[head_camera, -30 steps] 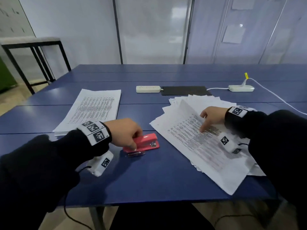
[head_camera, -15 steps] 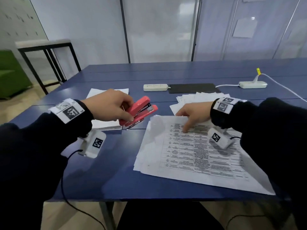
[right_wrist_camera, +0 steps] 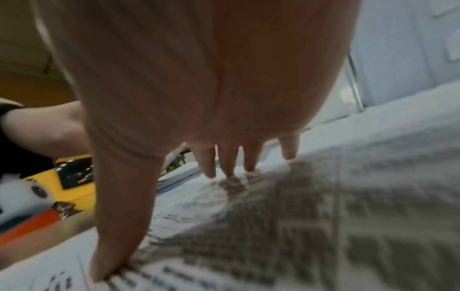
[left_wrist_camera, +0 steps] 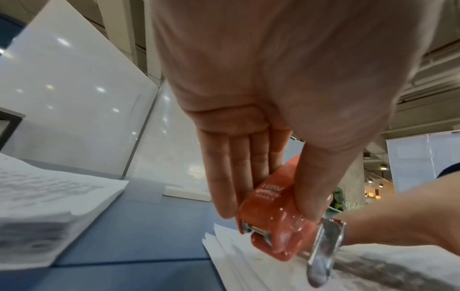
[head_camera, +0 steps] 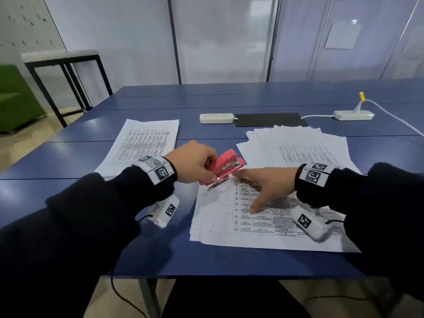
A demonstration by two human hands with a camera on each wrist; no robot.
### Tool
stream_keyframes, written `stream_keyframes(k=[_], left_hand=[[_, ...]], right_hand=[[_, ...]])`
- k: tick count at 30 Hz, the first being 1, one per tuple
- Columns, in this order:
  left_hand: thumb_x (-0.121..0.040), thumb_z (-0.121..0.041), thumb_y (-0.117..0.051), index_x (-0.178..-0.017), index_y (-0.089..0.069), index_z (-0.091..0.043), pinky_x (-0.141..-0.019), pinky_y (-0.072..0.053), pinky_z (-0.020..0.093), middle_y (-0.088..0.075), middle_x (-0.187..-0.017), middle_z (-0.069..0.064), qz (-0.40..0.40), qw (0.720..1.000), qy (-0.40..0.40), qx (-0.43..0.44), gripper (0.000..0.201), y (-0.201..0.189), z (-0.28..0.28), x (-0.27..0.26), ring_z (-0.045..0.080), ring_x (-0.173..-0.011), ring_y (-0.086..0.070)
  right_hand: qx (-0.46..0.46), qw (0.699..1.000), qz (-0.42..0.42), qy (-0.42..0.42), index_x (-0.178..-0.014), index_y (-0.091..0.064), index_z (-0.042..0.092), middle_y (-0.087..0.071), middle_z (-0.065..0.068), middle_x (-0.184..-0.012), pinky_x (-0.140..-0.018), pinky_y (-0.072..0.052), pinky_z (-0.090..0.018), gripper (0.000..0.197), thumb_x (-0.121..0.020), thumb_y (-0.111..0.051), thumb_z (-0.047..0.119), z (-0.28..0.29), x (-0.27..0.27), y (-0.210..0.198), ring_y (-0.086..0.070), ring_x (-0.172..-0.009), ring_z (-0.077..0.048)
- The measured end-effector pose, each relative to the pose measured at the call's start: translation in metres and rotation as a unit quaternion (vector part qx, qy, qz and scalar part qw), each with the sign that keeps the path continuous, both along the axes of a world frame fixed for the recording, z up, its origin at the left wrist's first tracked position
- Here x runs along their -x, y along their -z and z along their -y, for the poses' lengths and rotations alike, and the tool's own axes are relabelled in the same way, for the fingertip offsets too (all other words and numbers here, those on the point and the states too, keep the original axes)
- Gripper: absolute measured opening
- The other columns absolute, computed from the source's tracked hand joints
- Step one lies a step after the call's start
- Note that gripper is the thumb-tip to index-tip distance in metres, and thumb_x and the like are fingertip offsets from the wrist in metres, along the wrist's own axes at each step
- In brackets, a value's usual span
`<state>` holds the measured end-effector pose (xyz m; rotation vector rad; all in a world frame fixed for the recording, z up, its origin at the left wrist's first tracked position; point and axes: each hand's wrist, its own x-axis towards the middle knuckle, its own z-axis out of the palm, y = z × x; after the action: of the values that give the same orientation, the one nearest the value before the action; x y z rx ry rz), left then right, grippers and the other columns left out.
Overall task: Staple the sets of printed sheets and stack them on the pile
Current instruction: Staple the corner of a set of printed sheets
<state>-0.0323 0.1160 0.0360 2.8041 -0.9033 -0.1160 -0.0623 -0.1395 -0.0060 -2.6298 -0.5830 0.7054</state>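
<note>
My left hand (head_camera: pixel 195 162) grips a red stapler (head_camera: pixel 223 166) between thumb and fingers, its mouth held over the top left corner of a set of printed sheets (head_camera: pixel 257 214). In the left wrist view the stapler (left_wrist_camera: pixel 276 222) hangs just above those sheets (left_wrist_camera: pixel 261 265). My right hand (head_camera: pixel 263 187) lies spread on the set, thumb and fingertips (right_wrist_camera: pixel 229 169) pressing the paper (right_wrist_camera: pixel 323 226) flat. A neat pile of sheets (head_camera: pixel 144 143) lies at the left. More loose fanned sheets (head_camera: pixel 305 145) lie behind the right hand.
The blue table (head_camera: pixel 160 249) carries a white power strip (head_camera: pixel 216 118), a black mat (head_camera: pixel 270 119) and a second power strip (head_camera: pixel 353 115) with a white cable at the back. A black-framed stool (head_camera: pixel 64 65) and a green seat (head_camera: pixel 13 99) stand off to the left.
My left hand lifted the stapler off the table and brought it right to the set's corner. My right hand pulled a set of sheets toward me and spread flat on it.
</note>
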Motion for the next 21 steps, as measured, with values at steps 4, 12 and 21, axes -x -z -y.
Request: stream_keyframes(k=[4,12,21], left_hand=[[-0.082,-0.039,-0.082,-0.097,-0.066,-0.023,-0.070,-0.047,0.030,-0.066,-0.085,-0.009,0.003,1.000,0.027,-0.010,0.026,0.013,0.022,-0.003,0.015,-0.079,-0.058],[-0.083,-0.032,-0.071,-0.096,-0.069,-0.022,-0.065,-0.051,0.034,-0.062,-0.075,-0.006,0.051,0.991,0.078,-0.096,0.017,0.020,0.046,0.003,0.020,-0.071,-0.055],[-0.084,-0.031,-0.069,-0.097,-0.067,-0.021,-0.061,-0.043,0.030,-0.057,-0.074,-0.003,0.068,0.980,0.114,-0.146,0.017,0.015,0.041,0.009,0.023,-0.076,-0.053]], right_hand=[[-0.205,0.975,-0.040,0.077,-0.158,-0.026,0.025,-0.052,0.025,-0.139,-0.118,-0.029,-0.017,0.119,-0.064,-0.098,0.016,0.023,0.001,0.017,-0.045,-0.133,0.009],[-0.258,0.956,-0.078,0.117,-0.164,-0.010,0.020,-0.042,0.011,-0.158,-0.119,-0.024,-0.014,0.130,-0.066,-0.093,0.000,0.032,-0.003,0.024,-0.034,-0.147,0.002],[-0.236,0.963,-0.074,0.107,-0.163,-0.019,0.023,-0.031,0.008,-0.165,-0.105,-0.033,-0.001,0.120,-0.070,-0.090,-0.004,0.030,-0.002,0.024,-0.030,-0.147,0.002]])
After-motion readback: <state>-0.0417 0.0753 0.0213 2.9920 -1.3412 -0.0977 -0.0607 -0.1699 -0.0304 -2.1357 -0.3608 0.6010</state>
